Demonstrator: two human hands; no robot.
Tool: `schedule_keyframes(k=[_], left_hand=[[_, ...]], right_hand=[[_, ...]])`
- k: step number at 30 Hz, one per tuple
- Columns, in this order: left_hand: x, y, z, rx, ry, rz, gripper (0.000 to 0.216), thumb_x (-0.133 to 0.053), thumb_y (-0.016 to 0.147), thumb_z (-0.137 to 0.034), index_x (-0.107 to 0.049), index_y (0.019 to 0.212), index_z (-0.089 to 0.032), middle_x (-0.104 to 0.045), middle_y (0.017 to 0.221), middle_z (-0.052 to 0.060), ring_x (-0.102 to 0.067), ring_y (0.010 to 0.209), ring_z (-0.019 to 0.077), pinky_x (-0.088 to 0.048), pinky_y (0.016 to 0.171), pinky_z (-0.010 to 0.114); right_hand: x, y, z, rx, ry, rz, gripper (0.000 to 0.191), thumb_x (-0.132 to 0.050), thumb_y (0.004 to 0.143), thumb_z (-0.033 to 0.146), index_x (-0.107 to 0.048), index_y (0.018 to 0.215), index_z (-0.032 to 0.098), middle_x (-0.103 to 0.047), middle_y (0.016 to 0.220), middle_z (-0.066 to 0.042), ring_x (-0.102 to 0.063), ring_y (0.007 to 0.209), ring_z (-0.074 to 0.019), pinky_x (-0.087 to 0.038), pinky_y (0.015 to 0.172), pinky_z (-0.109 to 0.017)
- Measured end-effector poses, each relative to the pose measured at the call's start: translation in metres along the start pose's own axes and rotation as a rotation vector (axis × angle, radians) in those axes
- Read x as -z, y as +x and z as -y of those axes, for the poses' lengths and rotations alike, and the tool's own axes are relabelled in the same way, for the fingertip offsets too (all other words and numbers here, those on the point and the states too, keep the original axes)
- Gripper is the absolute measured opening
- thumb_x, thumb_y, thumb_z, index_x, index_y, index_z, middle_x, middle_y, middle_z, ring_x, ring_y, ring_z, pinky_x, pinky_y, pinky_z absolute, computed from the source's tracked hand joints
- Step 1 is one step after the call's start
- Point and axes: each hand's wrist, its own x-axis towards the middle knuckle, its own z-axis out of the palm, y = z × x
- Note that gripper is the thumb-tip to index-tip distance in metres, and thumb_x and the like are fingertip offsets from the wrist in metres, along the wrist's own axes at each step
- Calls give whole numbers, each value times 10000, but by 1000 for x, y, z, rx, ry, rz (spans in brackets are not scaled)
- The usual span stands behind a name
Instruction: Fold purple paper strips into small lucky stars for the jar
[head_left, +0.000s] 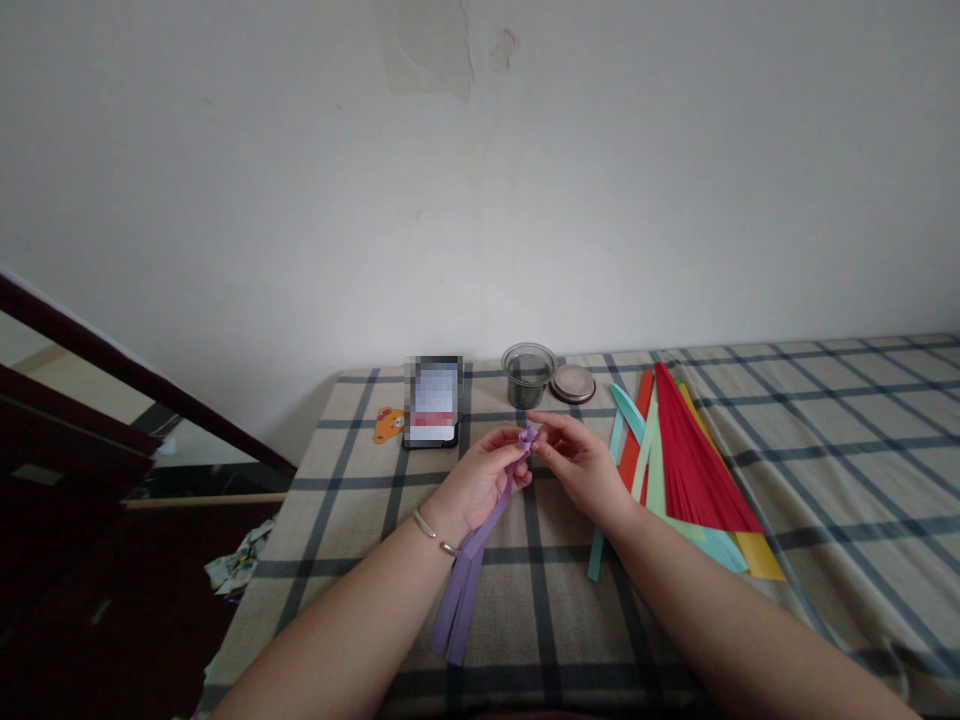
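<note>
Purple paper strips point(472, 560) hang down from between my hands, with a small folded knot at their upper end. My left hand point(484, 480) is closed round the strips just under the knot, and a silver bangle sits on that wrist. Fingers of my right hand point(577, 460) pinch the knot from the other side. A clear round container point(529, 376) stands just beyond my hands, its inside hard to make out. Beside it lies a round lid point(574, 383).
A phone point(433, 400) with a blurred screen rests at the back left, next to a bear-shaped cutout point(388, 425). Right of my hands, a fan of red paper strips point(694, 460) overlaps green, blue, orange and yellow ones. A checked cloth point(337, 520) covers the surface against the wall.
</note>
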Motion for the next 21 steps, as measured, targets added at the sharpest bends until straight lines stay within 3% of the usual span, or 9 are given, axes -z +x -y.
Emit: schedule_keyframes(k=[7, 13, 17, 21], left_hand=[[0, 1, 2, -16, 53, -12, 233, -717, 614, -143, -628, 829, -150, -607, 684, -34, -479, 502, 29, -424, 549, 182], [-1, -1, 5, -332, 292, -14, 203, -610, 712, -141, -589, 912, -170, -611, 910, 22, -572, 765, 104, -444, 655, 209], [7, -1, 6, -522, 626, 8, 229, -628, 764, -217, -556, 979, -189, -585, 966, 41, -577, 878, 152, -456, 803, 282], [10, -1, 5, -677, 874, -71, 163, -608, 795, -249, -572, 939, -180, -570, 970, 61, -565, 909, 174, -454, 836, 309]], right_hand=[[1, -1, 3, 46, -139, 19, 152, -600, 790, 244, -667, 926, 237, -576, 790, -19, -547, 699, -144, -443, 594, -260], [-1, 1, 3, -54, -91, -18, 151, -600, 786, 303, -644, 901, 215, -625, 830, -35, -553, 662, -144, -453, 589, -271], [0, 1, 4, -64, -69, -20, 158, -612, 777, 339, -647, 872, 217, -627, 823, -35, -562, 687, -153, -455, 595, -269], [0, 1, 2, -75, -29, -3, 165, -623, 771, 357, -636, 865, 222, -629, 852, -35, -579, 758, -169, -462, 636, -277]])
